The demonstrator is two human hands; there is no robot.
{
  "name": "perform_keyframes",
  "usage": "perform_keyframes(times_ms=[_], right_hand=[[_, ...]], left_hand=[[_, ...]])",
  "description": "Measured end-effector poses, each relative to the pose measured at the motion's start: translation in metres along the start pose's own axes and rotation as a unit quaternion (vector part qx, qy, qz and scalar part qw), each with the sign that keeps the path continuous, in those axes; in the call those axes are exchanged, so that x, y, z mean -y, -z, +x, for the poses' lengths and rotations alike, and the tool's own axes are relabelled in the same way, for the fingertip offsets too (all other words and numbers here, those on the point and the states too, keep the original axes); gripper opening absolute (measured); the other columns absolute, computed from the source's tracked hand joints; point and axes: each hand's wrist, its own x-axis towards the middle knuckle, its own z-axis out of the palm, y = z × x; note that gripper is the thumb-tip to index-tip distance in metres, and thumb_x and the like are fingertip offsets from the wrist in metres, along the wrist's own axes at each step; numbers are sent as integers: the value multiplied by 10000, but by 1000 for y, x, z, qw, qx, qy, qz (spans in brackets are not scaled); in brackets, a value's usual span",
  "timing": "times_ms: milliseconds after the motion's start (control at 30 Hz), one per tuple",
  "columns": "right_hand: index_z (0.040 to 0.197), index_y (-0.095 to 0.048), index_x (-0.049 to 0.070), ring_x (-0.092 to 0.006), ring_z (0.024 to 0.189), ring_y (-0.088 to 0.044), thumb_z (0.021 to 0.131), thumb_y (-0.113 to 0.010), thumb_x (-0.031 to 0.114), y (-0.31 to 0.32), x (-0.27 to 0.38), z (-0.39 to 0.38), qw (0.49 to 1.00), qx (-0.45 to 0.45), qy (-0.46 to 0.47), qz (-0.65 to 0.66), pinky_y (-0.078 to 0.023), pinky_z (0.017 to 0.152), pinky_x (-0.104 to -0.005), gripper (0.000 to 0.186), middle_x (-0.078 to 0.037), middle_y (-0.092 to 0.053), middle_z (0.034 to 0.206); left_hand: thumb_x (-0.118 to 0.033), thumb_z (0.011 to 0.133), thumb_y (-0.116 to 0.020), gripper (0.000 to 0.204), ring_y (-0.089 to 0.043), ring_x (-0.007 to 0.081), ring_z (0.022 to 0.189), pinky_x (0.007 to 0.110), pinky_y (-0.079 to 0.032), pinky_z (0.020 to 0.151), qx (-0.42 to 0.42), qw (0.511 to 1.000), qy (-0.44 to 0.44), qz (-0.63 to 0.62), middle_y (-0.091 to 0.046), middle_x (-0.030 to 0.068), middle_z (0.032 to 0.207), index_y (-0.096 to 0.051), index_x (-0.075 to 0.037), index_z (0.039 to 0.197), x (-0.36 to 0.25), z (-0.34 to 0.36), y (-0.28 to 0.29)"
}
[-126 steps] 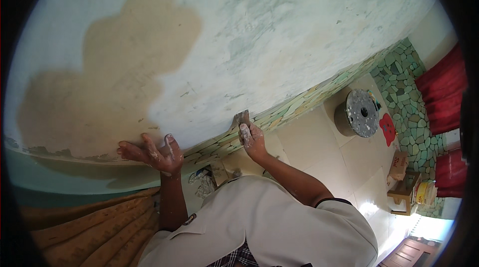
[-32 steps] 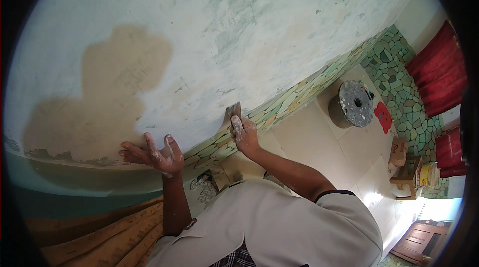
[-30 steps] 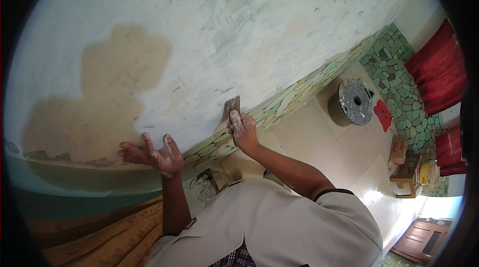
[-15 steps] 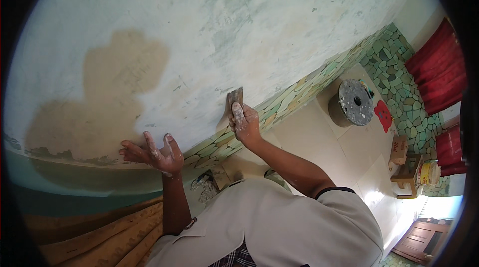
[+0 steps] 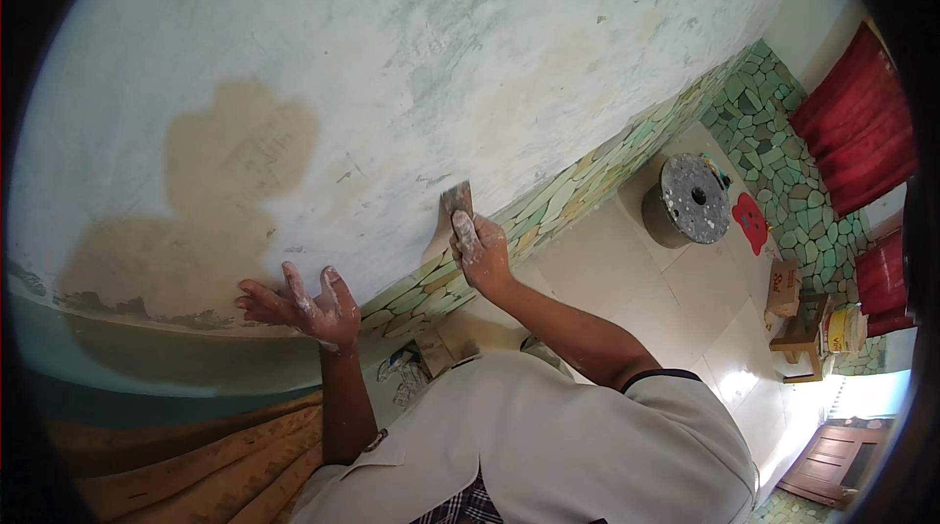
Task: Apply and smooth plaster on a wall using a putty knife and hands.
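In front of me stands a wall [image 5: 411,64] with patchy white and pale green coating, a few dark scuffs showing through. My right hand [image 5: 481,252] grips a putty knife [image 5: 457,199] whose flat blade lies at the wall surface. White smears cover the thumb and knuckles. My left hand [image 5: 305,310] has its fingers spread, close to the lower part of the wall; whether the fingertips touch it I cannot tell. It holds nothing and is dusted with white. A shadow falls on the wall to the left.
Green and tan stone cladding [image 5: 548,206] runs along the wall's base. A speckled grey round bucket [image 5: 695,201] stands on the tiled floor [image 5: 627,274], beside a red mat [image 5: 750,223]. Farther right are a cardboard box [image 5: 783,287], a wooden stool [image 5: 803,353] and red curtains [image 5: 852,122]. Brown fabric [image 5: 206,460] hangs lower left.
The putty knife and my right hand have shifted slightly down along the wall. My left hand stays nearly in place. The shadow has moved a little, and the whole view has tilted slightly.
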Motion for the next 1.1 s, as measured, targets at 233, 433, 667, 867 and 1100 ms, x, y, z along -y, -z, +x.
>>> perform_keyframes(times_ms=[233, 433, 667, 867, 1100], right_hand=[[656, -495, 26, -105, 485, -427, 943, -534, 346, 10, -22, 4, 992, -22, 53, -111, -352, 464, -302, 432, -9, -446, 520], [664, -506, 21, -109, 486, -445, 938, -539, 364, 0, -1, 8, 998, 6, 50, -23, -364, 471, -306, 440, -20, -469, 524], [665, -499, 38, -91, 491, -443, 939, -548, 348, 4, -6, 7, 999, -7, 24, -45, -361, 463, -271, 416, -7, -462, 531], [667, -508, 52, -65, 473, -419, 921, -585, 340, -2, 19, 6, 999, -5, 30, 17, -341, 437, -250, 392, 12, -461, 530], [651, -494, 77, -69, 415, -441, 848, -689, 320, 6, 13, -2, 996, -76, 33, -42, -376, 393, -235, 368, 3, -492, 534]], left_hand=[[-192, 851, -604, 543, 1, 440, 1406, 619, 87, 1051, -9, 999, -18, -24, -86, 247, 1523, -444, -90, 1360, -5, 5, -4], [-202, 858, -594, 572, 31, 438, 1406, 618, 107, 1044, -11, 1000, -11, -9, -69, 234, 1529, -409, -116, 1392, -2, 2, -2], [-233, 861, -597, 636, 37, 450, 1401, 619, 105, 1044, 4, 1000, -1, -19, -55, 229, 1532, -340, -144, 1436, -8, 4, -2], [-226, 866, -590, 644, 34, 450, 1401, 621, 90, 1049, 7, 1000, 14, -26, -58, 224, 1534, -320, -139, 1444, -13, 6, 4], [-200, 878, -572, 647, -1, 439, 1405, 617, 56, 1062, 48, 995, 46, -80, -84, 214, 1533, -282, -113, 1450, -18, 4, 17]])
